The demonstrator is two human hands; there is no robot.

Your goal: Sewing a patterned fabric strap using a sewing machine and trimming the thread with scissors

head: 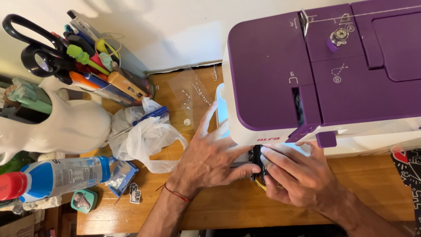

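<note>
On a wooden table (372,184) seen from above, a purple and white sewing machine (324,74) fills the upper right and serves as the landmark here. Its purple top faces the camera, with a silver thread guide knob (338,36) near the top edge and a white thread running across.

Left of the machine, at the far edge, a white ceramic figure (66,123) stands beside a clear cup of pens and markers (96,66), with large black-handled scissors (39,48) poking out. Below the figure, further from the machine, a plastic bottle (57,175) with a blue label and red cap lies on its side. Between the bottle and the machine sits a crumpled clear plastic bag (144,136) with a blue-handled screwdriver (149,116) resting on it. A clear plastic sheet (193,92) with small white beads lies just left of the machine.

Directly below the machine's front edge, both hands meet. The left hand (210,158), a red string around its wrist, lies flat with fingers spread, its fingertips reaching under the machine's left end and its thumb pressing toward a small piece of dark fabric (258,169). The right hand (298,175) is loosely curled, fingers extended onto the same fabric just under the machine's needle area. Whether either hand pinches the fabric or only presses on it cannot be told. Most of the fabric is hidden by the fingers.
</note>
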